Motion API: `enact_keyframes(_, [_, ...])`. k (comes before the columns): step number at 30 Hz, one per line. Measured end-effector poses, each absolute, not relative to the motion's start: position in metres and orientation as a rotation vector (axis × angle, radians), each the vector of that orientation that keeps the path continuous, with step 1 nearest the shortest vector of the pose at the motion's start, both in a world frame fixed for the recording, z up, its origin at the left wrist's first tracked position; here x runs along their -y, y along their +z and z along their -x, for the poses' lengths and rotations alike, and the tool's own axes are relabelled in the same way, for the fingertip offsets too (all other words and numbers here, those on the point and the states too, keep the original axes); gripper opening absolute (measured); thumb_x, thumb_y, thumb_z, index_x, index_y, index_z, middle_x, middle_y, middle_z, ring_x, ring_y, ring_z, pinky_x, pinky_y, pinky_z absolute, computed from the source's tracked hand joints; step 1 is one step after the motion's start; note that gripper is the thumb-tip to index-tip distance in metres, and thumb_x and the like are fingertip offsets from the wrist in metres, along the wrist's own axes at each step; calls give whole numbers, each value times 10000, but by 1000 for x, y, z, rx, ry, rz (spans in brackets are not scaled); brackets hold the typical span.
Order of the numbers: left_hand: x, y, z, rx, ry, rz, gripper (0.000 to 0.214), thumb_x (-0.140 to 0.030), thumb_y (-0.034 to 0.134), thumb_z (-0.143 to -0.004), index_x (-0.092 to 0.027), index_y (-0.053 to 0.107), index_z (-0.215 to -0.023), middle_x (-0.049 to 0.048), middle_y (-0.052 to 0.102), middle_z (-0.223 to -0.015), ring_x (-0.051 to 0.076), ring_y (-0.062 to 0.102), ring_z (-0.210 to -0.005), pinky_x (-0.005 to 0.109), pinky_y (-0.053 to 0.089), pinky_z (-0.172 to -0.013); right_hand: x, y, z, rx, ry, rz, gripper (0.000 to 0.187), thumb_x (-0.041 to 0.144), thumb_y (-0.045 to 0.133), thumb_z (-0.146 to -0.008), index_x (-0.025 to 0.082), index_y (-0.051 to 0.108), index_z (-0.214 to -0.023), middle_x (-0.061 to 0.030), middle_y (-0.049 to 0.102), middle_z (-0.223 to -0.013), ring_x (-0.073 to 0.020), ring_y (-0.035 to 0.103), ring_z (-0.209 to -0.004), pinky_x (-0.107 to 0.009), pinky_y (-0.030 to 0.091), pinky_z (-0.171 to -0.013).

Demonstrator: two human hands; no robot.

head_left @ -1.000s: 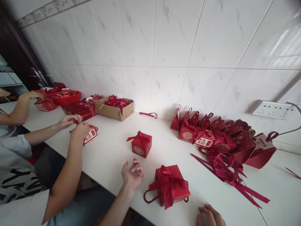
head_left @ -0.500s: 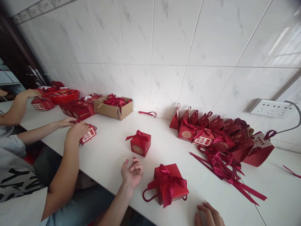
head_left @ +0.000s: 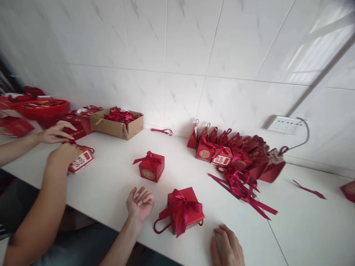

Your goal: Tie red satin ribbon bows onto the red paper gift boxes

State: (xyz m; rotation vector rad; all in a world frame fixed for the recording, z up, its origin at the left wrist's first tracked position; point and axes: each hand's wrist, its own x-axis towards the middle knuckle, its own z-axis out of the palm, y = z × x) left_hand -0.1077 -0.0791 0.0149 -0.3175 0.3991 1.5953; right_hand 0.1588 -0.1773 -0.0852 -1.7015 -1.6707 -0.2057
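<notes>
My left hand [head_left: 141, 204] rests palm up at the table's near edge, its fingers loosely curled, the thumb apart, nothing in it. Just beyond it stands a small red gift box [head_left: 152, 170] with a ribbon bow and a gold round emblem. Between my hands sits a larger red gift box [head_left: 191, 202], topped by a dark red satin bow, with cord handles at its sides. My right hand [head_left: 227, 246] lies on the table to the right of that box, not touching it; the thumb is apart from the slightly bent fingers, and no object shows in it.
Finished-looking red boxes [head_left: 222, 157] stand in rows by the wall, with loose ribbons [head_left: 238, 186] before them. A cardboard box [head_left: 111, 127] of ribbons and a red basin [head_left: 55, 107] are at left. A co-worker's hands [head_left: 66, 147] work on another red box [head_left: 83, 159].
The view has swung right, shifting everything leftward in the picture. My left hand's fingers have curled in more. The two nearby boxes have stayed in place on the table.
</notes>
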Motion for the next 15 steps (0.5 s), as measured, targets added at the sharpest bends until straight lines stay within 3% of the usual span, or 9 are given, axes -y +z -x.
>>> enact_keyframes(6, [72,2,93,-746,1561,-65,399,-158,436,-811,-187,286,-442,-77,248,-292,50,226,-217,187,242,-306,181,-51,-148,1511,26,1667,290,420,376,-937,207,573,-917,-107,610,-1016,-247,605,-957,-391,509,-780])
enact_keyframes(9, [72,-6,84,-837,1556,-374,405,-135,442,-803,-182,328,-417,-69,263,-298,49,230,-234,188,274,-326,183,8,-140,1435,228,1436,132,277,442,-923,219,476,-809,-31,576,-760,-172,596,-723,-293,508,-624])
enact_keyframes(12, [74,-14,79,-814,1540,-537,410,-91,458,-803,-168,372,-410,-57,297,-311,48,269,-258,176,246,-323,192,88,-130,1513,243,840,198,176,438,-908,238,357,-739,61,391,-580,-107,445,-515,-264,460,-526])
enact_keyframes(15, [74,-23,78,-713,1541,-607,399,-106,476,-843,-146,425,-450,-58,339,-362,42,338,-311,158,274,-345,214,150,-126,1765,216,770,369,323,363,-963,229,329,-608,67,344,-511,-91,415,-469,-250,450,-490])
